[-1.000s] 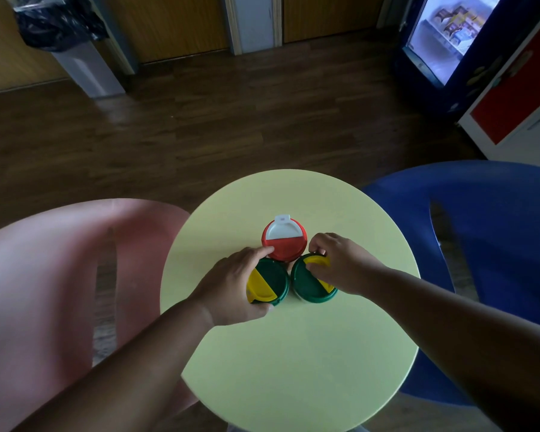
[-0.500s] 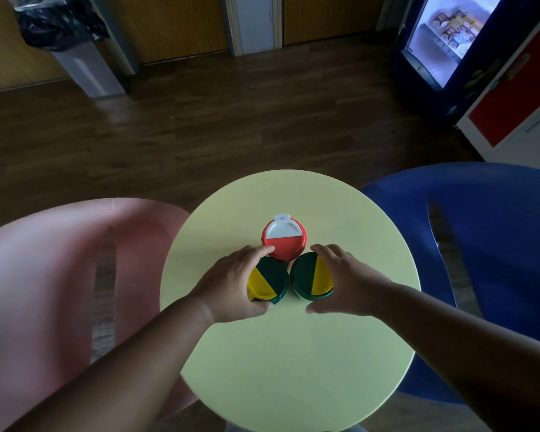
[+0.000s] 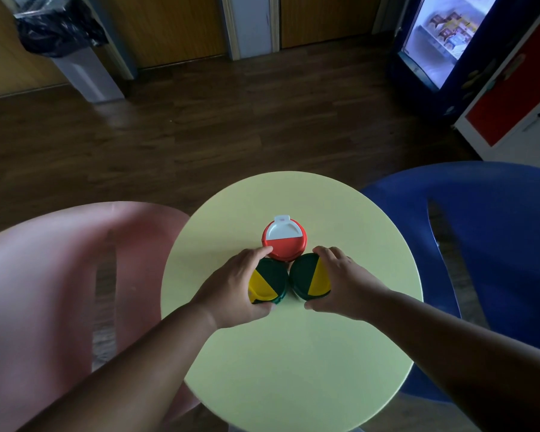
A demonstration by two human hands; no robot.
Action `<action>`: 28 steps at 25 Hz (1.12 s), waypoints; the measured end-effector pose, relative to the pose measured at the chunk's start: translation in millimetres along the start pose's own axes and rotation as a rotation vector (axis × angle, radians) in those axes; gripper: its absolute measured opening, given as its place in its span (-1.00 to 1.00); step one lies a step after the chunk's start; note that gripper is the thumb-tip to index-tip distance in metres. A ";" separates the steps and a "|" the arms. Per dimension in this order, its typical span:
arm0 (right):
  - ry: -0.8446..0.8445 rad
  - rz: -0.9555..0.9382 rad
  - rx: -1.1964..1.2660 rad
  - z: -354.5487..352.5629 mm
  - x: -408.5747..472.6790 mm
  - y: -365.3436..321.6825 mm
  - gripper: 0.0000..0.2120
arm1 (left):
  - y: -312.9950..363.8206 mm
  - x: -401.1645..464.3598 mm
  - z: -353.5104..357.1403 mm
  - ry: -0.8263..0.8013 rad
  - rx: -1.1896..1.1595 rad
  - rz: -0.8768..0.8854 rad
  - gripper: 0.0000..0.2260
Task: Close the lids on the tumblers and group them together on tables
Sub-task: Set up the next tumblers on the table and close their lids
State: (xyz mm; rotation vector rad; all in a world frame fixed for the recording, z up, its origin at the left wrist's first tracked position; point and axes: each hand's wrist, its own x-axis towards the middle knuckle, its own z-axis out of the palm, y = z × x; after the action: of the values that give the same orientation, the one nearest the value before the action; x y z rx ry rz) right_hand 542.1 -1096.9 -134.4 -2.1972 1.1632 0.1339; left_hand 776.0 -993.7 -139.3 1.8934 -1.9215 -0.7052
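While both hands' fingers clasp green-yellow tumblers [image 3: 272, 283], red-white tumbler [image 3: 284, 243] touches them

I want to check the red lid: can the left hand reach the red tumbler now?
Probably yes: the left hand grips the left green tumbler, and its forefinger already lies at the red tumbler; nothing stands between.

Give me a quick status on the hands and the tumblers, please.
Left hand cupping left green tumbler; right hand cupping right green tumbler. Red tumbler behind, lids shut. Nothing in the way.
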 end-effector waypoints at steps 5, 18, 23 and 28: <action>0.000 0.007 0.024 -0.5 -0.1 0.1 0.00 | -0.1 0.7 0.7 -0.002 -0.005 -0.004 -0.14; 0.012 0.001 0.021 -1.8 -1.5 -1.2 0.01 | -0.3 -1.0 3.0 0.013 -0.009 -0.003 -0.17; -0.006 0.009 0.014 -2.3 -1.1 -1.5 0.02 | -0.8 -0.8 0.5 0.004 0.001 0.010 -0.16; 0.026 0.091 0.056 -9.5 3.0 -9.0 -0.18 | -1.1 4.8 -11.2 0.037 -0.075 -0.021 -0.31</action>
State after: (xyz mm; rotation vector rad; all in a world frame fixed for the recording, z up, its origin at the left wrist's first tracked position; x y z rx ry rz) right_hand 549.0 -1100.9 -123.5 -2.1038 1.2672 0.1105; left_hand 783.1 -999.6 -131.3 1.8712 -1.8296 -0.7332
